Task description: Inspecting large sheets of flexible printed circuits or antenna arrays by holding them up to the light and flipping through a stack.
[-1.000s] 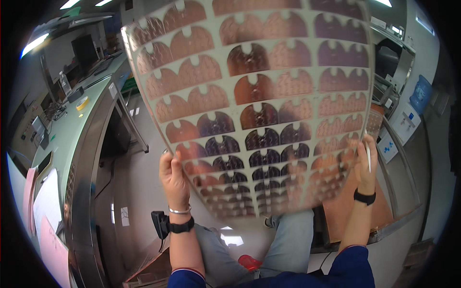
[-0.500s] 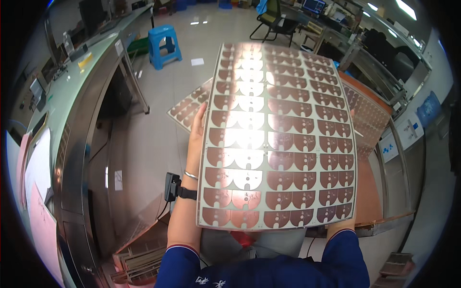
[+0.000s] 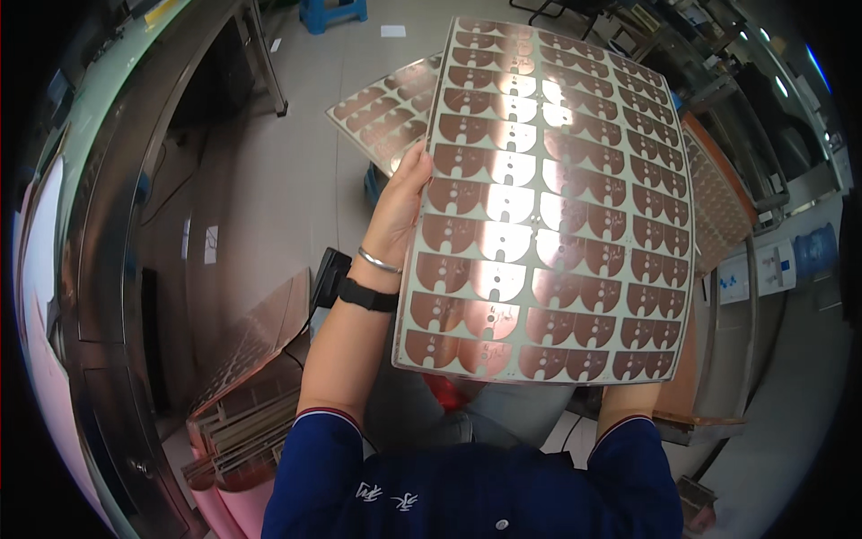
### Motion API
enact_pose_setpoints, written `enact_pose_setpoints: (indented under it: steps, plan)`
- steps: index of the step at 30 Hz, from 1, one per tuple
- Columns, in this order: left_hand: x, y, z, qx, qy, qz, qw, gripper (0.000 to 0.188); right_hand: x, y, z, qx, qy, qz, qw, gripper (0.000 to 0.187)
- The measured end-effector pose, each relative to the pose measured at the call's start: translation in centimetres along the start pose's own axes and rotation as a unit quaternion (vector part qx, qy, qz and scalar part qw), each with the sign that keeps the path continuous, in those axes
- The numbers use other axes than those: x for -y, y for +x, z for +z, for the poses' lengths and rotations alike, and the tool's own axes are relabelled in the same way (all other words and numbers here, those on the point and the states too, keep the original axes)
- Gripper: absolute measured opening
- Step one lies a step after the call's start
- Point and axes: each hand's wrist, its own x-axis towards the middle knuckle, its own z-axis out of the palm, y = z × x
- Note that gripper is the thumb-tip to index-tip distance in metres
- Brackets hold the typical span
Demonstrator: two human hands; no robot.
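A large rectangular circuit board panel [image 3: 530, 202] is held up tilted in front of me. Rows of copper-coloured, half-round pieces cover its pale surface, and a bright glare runs down it. My left hand [image 3: 409, 189] is closed on the panel's left edge, the thumb along the border and the other fingers behind. My right forearm [image 3: 628, 402] goes up behind the lower right of the panel, which hides my right hand. Beyond the left edge, a similar copper-patterned panel [image 3: 382, 103] sticks out at an angle, partly covered.
At the left stands a long glass-topped bench [image 3: 112, 67] with metal cabinets. More panels stand stacked low at my left [image 3: 247, 427]. On the right, another patterned panel [image 3: 718, 198] leans by an orange board. A blue stool [image 3: 332, 13] is at the far left.
My view has tipped downward. The panel sits higher and further right in view, leaning more to the right. My left hand keeps its hold on the edge. The fingertip at the right edge is now hidden.
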Motion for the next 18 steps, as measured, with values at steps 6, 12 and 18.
enact_pose_setpoints:
  steps: [6,12,18]
  plan:
    - [5.0,-5.1,-1.6,0.014,0.024,0.103,0.994,0.033,-0.9,-1.0,-3.9,0.051,0.028,0.023,0.998,0.032]
    - [4.2,-8.9,3.1,-0.004,0.070,0.169,0.983,0.029,3.2,-6.5,-4.9,0.160,0.102,0.048,0.981,0.046]
    - [3.7,-9.0,5.1,-0.026,0.147,0.196,0.969,0.033,4.4,-4.3,-5.6,0.081,-0.009,-0.007,0.997,0.047]
